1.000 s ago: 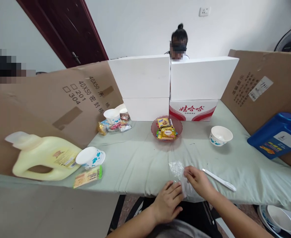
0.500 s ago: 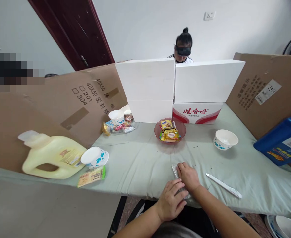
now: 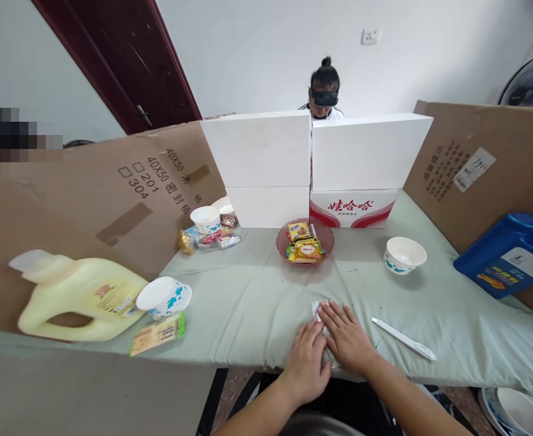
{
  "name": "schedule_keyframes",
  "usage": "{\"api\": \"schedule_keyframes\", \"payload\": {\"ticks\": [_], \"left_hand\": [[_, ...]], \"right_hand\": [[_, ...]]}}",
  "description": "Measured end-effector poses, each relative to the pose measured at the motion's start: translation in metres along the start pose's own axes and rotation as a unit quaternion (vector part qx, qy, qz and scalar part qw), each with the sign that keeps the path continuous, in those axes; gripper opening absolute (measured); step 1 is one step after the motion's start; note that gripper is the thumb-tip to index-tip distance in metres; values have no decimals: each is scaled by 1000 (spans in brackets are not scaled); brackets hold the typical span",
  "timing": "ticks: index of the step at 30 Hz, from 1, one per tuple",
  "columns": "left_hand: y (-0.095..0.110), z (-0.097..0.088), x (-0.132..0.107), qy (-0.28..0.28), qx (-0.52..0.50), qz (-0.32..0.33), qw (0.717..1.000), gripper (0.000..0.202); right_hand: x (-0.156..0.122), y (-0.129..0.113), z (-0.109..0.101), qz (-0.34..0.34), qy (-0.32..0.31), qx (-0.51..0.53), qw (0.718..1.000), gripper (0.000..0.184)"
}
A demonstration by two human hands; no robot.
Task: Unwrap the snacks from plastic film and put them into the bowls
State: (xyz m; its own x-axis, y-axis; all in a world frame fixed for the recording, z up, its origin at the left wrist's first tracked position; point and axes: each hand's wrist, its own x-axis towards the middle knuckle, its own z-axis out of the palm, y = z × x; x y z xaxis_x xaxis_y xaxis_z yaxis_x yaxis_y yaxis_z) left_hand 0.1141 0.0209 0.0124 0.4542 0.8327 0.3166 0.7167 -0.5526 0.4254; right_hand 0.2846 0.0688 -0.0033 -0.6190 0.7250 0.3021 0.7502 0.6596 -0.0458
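Note:
Both hands press down on a crinkled, see-through plastic wrapper (image 3: 332, 359) near the table's front edge; most of it is hidden under them. My right hand (image 3: 345, 339) lies flat over its upper part with the fingers stretched out. Beside it, my left hand (image 3: 308, 357) rests on the left side of the wrapper, fingers extended and thumb apart. A slim white utility knife (image 3: 403, 339) lies just right of my right hand. Beyond the hands stands a pink glass bowl (image 3: 284, 254) with yellow snack packets (image 3: 306, 248) in it.
At left are a yellow detergent jug (image 3: 112, 297), a tilted paper bowl (image 3: 161, 297) and a flat packet (image 3: 157, 334). Another paper bowl (image 3: 405, 255) and a blue bottle (image 3: 509, 257) stand right. White boxes (image 3: 266, 154) and cardboard (image 3: 80, 194) wall the table; a person (image 3: 325, 91) sits behind.
My right hand's fingers have gone from bent together to spread flat over the wrapper. My left hand has flattened on its left side. The view has shifted a little to the right.

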Motion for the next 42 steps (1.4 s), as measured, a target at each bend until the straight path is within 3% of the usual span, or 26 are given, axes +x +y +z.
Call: {"api": "schedule_keyframes", "payload": {"ticks": [2, 5, 9, 12, 15, 17, 20, 24, 29, 32, 37, 42], "left_hand": [[-8, -5, 0, -10, 10, -8, 1000, 43], [-21, -13, -5, -17, 13, 7, 1000, 51], [-21, -17, -13, -29, 2, 64, 997, 60], [-13, -15, -12, -37, -22, 99, 994, 46], [-6, -11, -9, -27, -51, 120, 991, 17], [-4, -9, -9, -18, -74, 123, 990, 15], [-2, -8, -4, 3, -89, 74, 993, 14], [0, -2, 20, 18, -54, -43, 997, 12], [5, 5, 54, -54, 13, -167, 984, 12], [8, 6, 61, -93, 50, -194, 975, 16], [12, 7, 61, -108, 87, -201, 970, 19], [12, 11, 61, -120, 97, -199, 968, 19]], "right_hand": [[-3, -2, 7, 56, -24, 0, 998, 56], [-10, -1, -1, 105, -30, 23, 994, 59], [-33, -3, -25, 24, -41, 98, 994, 64], [-55, -13, -33, -26, -66, 133, 989, 67], [-68, -25, -36, -2, -55, 148, 987, 58], [-70, -29, -39, 20, -42, 184, 982, 47], [-61, -28, -42, 102, -21, 259, 960, 29], [-37, -16, -36, 262, -13, 279, 924, 25], [-16, -9, -24, 354, -43, 201, 912, 31], [-15, -10, -19, 350, -35, 148, 924, 30], [-18, -9, -18, 317, 18, 35, 948, 30], [-24, -17, -17, 142, 115, 23, 983, 28]]}}
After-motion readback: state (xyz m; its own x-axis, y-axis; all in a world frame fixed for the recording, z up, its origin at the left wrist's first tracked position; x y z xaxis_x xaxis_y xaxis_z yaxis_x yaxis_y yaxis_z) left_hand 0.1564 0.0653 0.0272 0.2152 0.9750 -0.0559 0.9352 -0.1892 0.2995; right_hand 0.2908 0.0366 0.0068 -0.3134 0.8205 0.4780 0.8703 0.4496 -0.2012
